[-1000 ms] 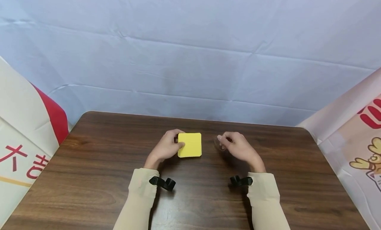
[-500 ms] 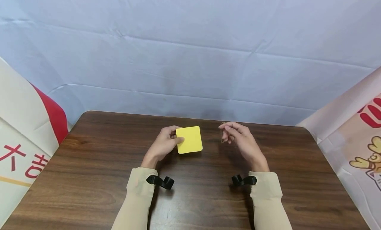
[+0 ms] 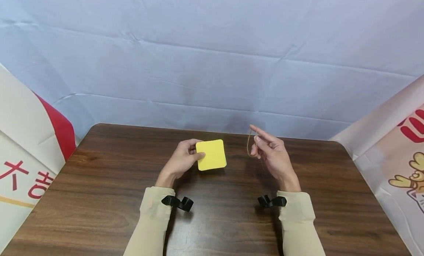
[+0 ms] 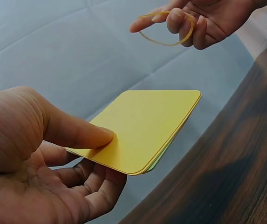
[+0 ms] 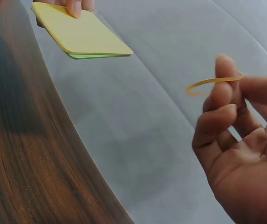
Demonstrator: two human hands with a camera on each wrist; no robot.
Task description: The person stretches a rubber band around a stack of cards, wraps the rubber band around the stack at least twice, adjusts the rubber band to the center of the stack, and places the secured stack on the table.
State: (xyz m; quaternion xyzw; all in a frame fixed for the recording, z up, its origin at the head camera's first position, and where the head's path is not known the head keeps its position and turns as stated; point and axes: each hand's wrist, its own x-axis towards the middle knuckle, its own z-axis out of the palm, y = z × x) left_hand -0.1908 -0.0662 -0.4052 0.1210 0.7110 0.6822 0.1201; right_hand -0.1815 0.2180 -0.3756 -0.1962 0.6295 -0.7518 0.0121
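Note:
My left hand [image 3: 180,158] pinches a thin stack of square, round-cornered yellow cards [image 3: 212,155], thumb on top and fingers curled beneath. A green layer shows under the yellow top sheet [image 4: 147,121] in the left wrist view. To the right, apart from the stack, my right hand [image 3: 274,153] holds a thin yellow-brown rubber band [image 3: 248,142]. The index finger points up and away with the band looped over it, and the other fingers curl inside the loop. In the right wrist view the rubber band [image 5: 208,82] hangs out beyond the fingers. Both hands are raised over the table.
A dark wood-grain table [image 3: 212,226] lies under both arms. Behind it hangs a pale blue-white cloth [image 3: 205,64], with printed banners [image 3: 404,156] at the sides. Each sleeve cuff carries a black wrist camera mount [image 3: 179,202].
My right hand has lifted and turned, its index finger stretching out and spreading the rubber band into a wider loop. My left hand has raised and slightly tilted the card stack.

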